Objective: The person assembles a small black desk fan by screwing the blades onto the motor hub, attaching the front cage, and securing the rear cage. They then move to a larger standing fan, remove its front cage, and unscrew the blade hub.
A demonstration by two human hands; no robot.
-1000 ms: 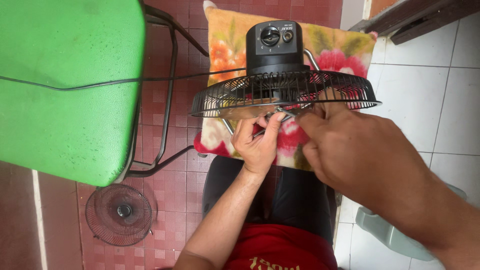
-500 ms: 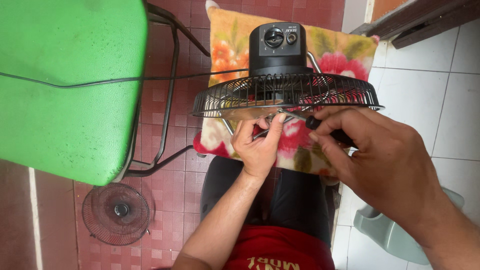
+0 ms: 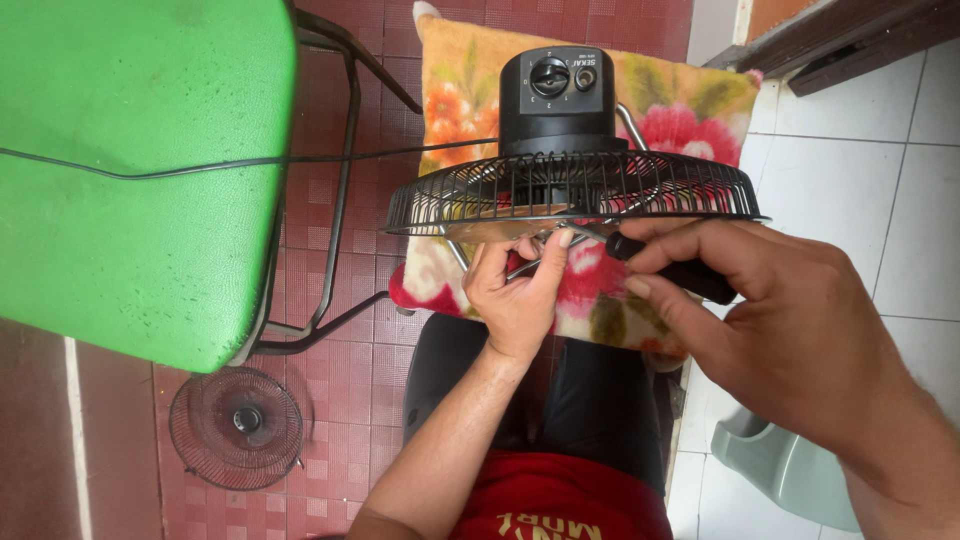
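- A black fan point(image 3: 565, 150) lay on a flowered cushion point(image 3: 470, 100) over the person's lap, near the middle of the view, its motor housing with two knobs pointing to the far side.
- Its rear wire guard point(image 3: 570, 190) stood edge-on as a wide dark ring, spanning the cushion from left to right.
- The left hand point(image 3: 515, 290) reached up under the near rim of the guard, fingers curled narrow and pinching at something small just below the wires; what they pinched was too small to tell.
- The right hand point(image 3: 790, 330) came in from the near right, closed around the black handle of a screwdriver point(image 3: 670, 270), thumb and forefinger along it.
- The tool's tip pointed left toward the left hand's fingertips, just under the guard rim.
- A green padded chair seat point(image 3: 140, 170) filled the left side, with a black cord point(image 3: 200, 165) running across it toward the fan.
- On the red tiled floor point(image 3: 340, 420) at the near left lay a separate round front grille point(image 3: 238, 425), well apart from both hands.
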